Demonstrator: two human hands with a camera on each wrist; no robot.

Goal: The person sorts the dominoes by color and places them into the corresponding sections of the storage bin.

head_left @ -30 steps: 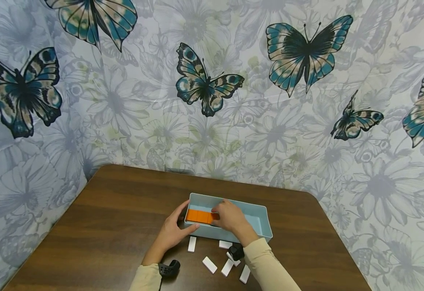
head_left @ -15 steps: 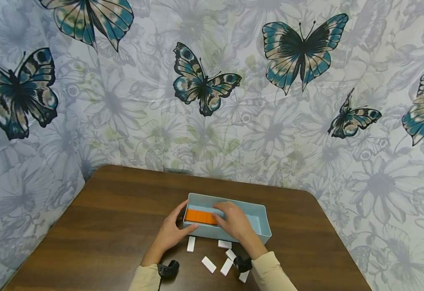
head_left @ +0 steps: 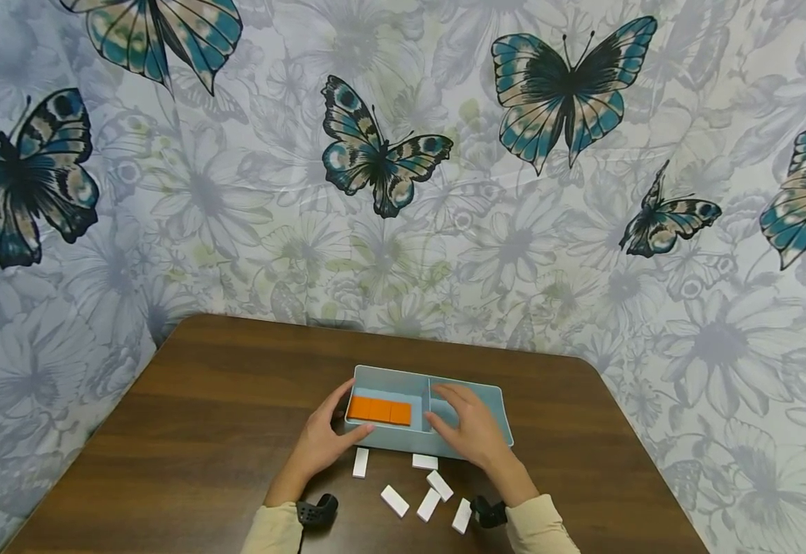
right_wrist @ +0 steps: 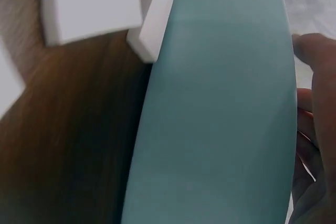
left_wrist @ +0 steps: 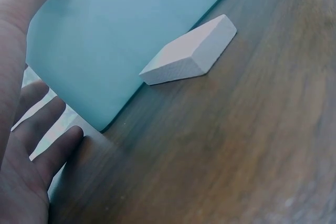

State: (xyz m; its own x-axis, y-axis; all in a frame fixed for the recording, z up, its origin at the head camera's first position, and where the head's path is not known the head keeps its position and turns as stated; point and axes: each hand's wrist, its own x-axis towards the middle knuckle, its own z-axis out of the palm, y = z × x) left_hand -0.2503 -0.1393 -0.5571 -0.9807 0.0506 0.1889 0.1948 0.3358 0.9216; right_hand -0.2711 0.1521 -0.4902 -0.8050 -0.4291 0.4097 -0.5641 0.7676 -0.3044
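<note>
A light blue two-compartment box [head_left: 403, 440] stands on the table. In its left compartment lie several orange blocks [head_left: 379, 411], side by side in a row. My left hand [head_left: 320, 442] holds the box's left end, thumb at the front rim and fingers round the side. The left wrist view has these fingers [left_wrist: 60, 148] by the box's corner. Above the right compartment is my right hand [head_left: 475, 431], thumb and fingers apart, nothing between them. A white block [left_wrist: 189, 51] lies against the box front near my left hand.
Several more white blocks [head_left: 394, 501] are scattered on the brown table [head_left: 251, 385] between my forearms and the box. One white block [right_wrist: 152, 19] is close to the box's front wall in the right wrist view. A butterfly-patterned wall covering [head_left: 237, 231] hangs behind the table.
My right hand has let go of the rightmost orange block and drawn away to the right, over the other compartment, uncovering the divider. My left hand stays at the box's left end.
</note>
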